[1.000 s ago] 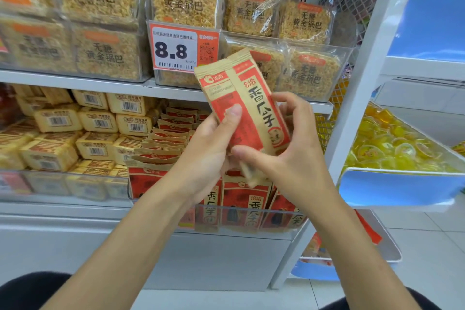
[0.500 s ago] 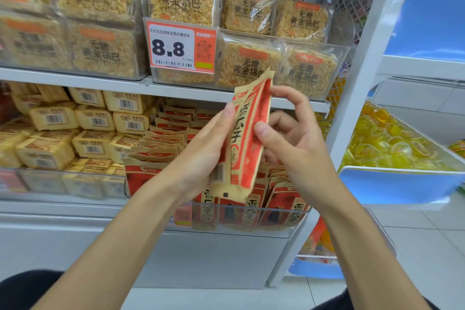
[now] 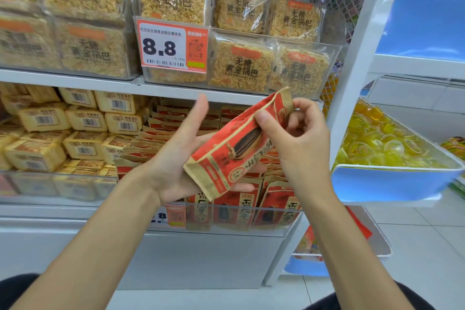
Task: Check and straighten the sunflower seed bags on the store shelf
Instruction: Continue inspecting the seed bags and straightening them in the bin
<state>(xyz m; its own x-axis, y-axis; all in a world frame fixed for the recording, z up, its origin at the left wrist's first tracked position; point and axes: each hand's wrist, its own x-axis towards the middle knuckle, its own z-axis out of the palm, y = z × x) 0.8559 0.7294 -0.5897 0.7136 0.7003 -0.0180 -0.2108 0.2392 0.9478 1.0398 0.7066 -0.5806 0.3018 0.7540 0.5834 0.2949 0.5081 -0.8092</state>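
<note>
Sunflower seed bag (image 3: 234, 143) lies tilted across our open left hand (image 3: 176, 158), fingers spread flat beneath it, while our right hand (image 3: 297, 143) pinches its upper end, so we judge the check half done. Putting it back among the other bags (image 3: 241, 206) behind the shelf (image 3: 75, 78) lip remains, beside white uprights and a tiled floor (image 3: 427, 246).

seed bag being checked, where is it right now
Head view, centre: the seed bag is off the shelf, tilted, lying on the left hand with the right hand pinching its upper end, above the shelved bags.
</note>
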